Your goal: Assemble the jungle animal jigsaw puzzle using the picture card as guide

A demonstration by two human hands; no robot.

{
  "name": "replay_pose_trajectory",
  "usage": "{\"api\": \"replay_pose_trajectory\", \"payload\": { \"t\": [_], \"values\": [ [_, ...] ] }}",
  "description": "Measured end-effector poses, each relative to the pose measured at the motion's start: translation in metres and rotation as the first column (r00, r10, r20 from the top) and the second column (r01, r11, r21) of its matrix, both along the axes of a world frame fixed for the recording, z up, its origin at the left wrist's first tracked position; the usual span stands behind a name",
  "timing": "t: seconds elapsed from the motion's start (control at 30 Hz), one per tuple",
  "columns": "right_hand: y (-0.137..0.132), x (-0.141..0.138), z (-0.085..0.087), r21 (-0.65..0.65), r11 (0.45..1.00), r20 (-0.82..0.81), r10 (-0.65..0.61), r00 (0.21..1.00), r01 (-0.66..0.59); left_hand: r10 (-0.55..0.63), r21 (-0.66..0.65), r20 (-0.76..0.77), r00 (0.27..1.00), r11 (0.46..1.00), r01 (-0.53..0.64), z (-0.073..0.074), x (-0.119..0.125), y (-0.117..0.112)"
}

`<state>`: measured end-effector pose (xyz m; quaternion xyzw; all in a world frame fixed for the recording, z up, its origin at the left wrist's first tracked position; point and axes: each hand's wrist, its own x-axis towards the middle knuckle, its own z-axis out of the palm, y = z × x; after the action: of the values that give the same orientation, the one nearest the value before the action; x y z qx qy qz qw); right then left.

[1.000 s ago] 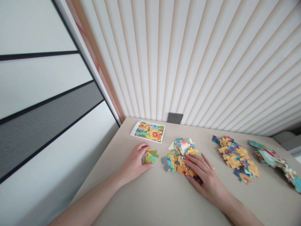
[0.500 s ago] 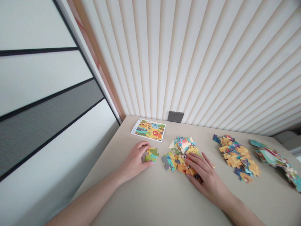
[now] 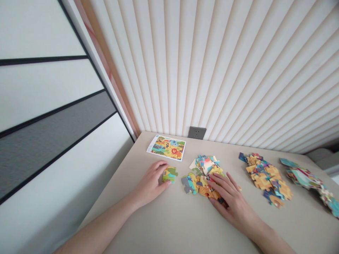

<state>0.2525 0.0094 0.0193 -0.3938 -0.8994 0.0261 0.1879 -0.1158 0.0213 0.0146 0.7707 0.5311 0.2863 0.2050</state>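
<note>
On the table, my left hand has its thumb and fingers curved around a green and yellow puzzle piece, touching its edges. Right of it spreads a loose pile of puzzle pieces, several of them overlapping, some picture side up. My right hand rests on the near right side of this pile with its fingers apart, hiding some of the pieces. Behind my left hand lies a picture card printed with a lion and other animals.
A second pile of puzzle pieces, orange and dark blue, lies to the right. Farther right is a third heap of puzzle pieces. A ribbed white wall with a dark socket rises behind the table. A panelled partition stands at the left.
</note>
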Motion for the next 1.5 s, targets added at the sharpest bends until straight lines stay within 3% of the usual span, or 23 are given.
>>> {"api": "replay_pose_trajectory", "payload": {
  "t": [0.37, 0.6, 0.8, 0.97, 1.1, 1.33, 1.5],
  "values": [
    [0.001, 0.001, 0.000, -0.005, 1.000, -0.012, 0.011, 1.000, -0.011, 0.009, 0.044, -0.028, 1.000, 0.999, -0.008, 0.002, 0.001, 0.001],
    [-0.001, -0.002, 0.004, -0.019, 1.000, -0.006, 0.010, 1.000, -0.010, 0.010, 0.064, -0.050, 0.999, 0.998, -0.007, -0.005, -0.001, 0.005],
    [-0.002, 0.002, 0.017, 0.030, 0.999, -0.027, 0.009, 1.000, -0.008, 0.014, 0.187, -0.091, 0.996, 0.982, 0.003, 0.000, 0.006, 0.000],
    [-0.001, 0.020, 0.036, 0.125, 0.984, -0.134, -0.108, 0.985, 0.125, -0.122, 0.266, -0.266, 0.956, 0.944, 0.195, 0.016, 0.033, -0.020],
    [-0.005, 0.020, 0.042, 0.089, 0.995, -0.049, -0.035, 0.998, 0.039, -0.268, 0.263, -0.402, 0.876, 0.882, 0.391, 0.023, 0.054, -0.035],
    [-0.014, 0.003, 0.019, -0.061, 0.991, 0.135, -0.114, 0.984, 0.123, -0.309, 0.298, -0.437, 0.844, 0.836, 0.460, 0.018, 0.059, -0.039],
    [-0.007, -0.002, 0.008, -0.085, 0.987, 0.100, -0.129, 0.987, 0.138, -0.351, 0.316, -0.459, 0.816, 0.794, 0.519, 0.013, 0.059, -0.044]
  ]
}}
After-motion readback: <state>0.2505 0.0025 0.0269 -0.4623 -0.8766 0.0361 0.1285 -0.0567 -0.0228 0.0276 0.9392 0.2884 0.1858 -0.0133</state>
